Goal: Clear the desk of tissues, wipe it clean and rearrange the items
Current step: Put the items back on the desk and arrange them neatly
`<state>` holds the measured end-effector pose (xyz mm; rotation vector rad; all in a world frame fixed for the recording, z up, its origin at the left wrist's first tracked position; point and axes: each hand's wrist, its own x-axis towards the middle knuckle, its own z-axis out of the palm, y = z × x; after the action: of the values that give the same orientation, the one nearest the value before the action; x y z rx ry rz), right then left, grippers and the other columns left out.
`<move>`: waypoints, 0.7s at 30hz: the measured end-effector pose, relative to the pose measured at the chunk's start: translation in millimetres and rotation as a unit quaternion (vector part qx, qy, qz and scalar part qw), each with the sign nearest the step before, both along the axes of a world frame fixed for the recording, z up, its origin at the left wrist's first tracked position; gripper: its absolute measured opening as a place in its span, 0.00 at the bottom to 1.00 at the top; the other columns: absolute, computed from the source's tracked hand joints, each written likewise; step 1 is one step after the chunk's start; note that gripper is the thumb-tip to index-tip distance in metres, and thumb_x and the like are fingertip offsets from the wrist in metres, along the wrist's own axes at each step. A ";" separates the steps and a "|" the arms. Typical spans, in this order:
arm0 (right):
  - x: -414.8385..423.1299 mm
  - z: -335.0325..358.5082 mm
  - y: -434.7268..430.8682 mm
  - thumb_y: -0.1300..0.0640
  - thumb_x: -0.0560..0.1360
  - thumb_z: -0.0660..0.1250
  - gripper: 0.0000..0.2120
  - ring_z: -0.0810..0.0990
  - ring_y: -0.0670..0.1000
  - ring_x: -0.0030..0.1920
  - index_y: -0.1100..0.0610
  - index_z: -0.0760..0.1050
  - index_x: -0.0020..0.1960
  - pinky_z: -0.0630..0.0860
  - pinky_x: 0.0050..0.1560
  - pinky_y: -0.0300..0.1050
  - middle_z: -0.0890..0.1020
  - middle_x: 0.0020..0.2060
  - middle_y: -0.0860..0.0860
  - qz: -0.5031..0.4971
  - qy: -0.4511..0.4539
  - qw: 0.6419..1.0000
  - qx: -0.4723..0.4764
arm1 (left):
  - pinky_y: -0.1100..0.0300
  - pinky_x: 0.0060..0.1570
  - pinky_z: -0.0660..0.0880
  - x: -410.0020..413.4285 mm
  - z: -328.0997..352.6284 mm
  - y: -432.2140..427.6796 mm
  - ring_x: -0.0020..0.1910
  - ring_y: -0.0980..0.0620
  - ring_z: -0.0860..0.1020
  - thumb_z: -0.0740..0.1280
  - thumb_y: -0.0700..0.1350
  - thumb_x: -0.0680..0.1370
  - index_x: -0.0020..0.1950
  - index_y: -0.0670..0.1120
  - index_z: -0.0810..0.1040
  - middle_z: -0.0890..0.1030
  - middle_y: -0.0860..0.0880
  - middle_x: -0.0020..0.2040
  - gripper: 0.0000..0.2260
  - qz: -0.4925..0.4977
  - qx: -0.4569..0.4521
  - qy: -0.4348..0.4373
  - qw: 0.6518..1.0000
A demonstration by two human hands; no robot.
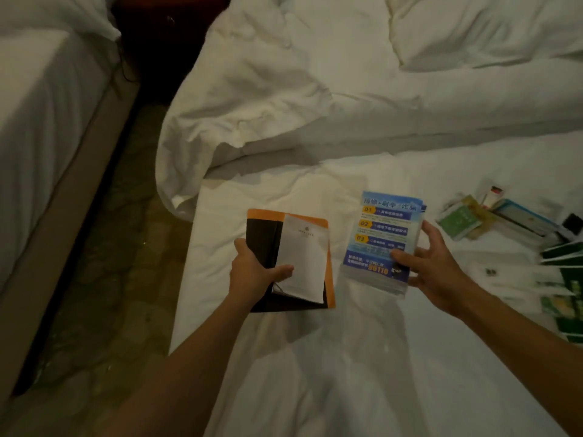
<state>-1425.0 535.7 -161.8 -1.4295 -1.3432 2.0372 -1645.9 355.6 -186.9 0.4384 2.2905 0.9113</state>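
My left hand (255, 272) grips a black folder with an orange border (265, 244) and a white notepad sheet (304, 257) lying on it, thumb pressed on the sheet's lower edge. My right hand (433, 266) holds a stack of blue printed leaflets (383, 241) by its right side, thumb on the front near the bottom. Both stacks are just above the white bed sheet (347, 357). No tissues are in view.
A crumpled white duvet (299, 89) covers the far part of the bed. Small packets, a green sachet (460, 220) and green booklets (564, 279) lie scattered at the right. A second bed (41, 121) stands left across a dark patterned floor gap (104, 279).
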 end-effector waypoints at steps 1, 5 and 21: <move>6.0 11.2 -7.6 0.68 0.72 0.68 0.35 0.82 0.56 0.50 0.45 0.60 0.71 0.78 0.42 0.56 0.82 0.52 0.56 -0.002 0.002 1.000 0.008 | 0.51 0.51 0.76 3.2 12.9 -4.1 0.56 0.43 0.76 0.81 0.48 0.64 0.57 0.46 0.60 0.73 0.49 0.53 0.34 -0.007 0.012 0.002 1.000; 30.2 66.9 -34.0 0.70 0.73 0.67 0.35 0.82 0.59 0.50 0.46 0.61 0.72 0.79 0.43 0.57 0.83 0.51 0.58 -0.049 0.020 0.998 0.034 | 0.51 0.51 0.78 21.1 75.4 -14.0 0.55 0.43 0.77 0.81 0.47 0.64 0.56 0.46 0.61 0.73 0.49 0.52 0.33 -0.031 0.057 0.002 0.998; 142.3 275.1 -143.2 0.69 0.74 0.66 0.29 0.81 0.59 0.54 0.48 0.64 0.69 0.79 0.49 0.62 0.80 0.56 0.58 -0.189 0.076 0.967 0.156 | 0.46 0.57 0.75 104.5 286.8 -38.9 0.62 0.41 0.75 0.82 0.49 0.63 0.62 0.43 0.62 0.74 0.42 0.63 0.37 -0.140 0.193 0.047 0.970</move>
<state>-1282.7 392.6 113.4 -1.2482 -1.1594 1.5765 -1541.5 316.7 100.0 0.9651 2.0580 1.2107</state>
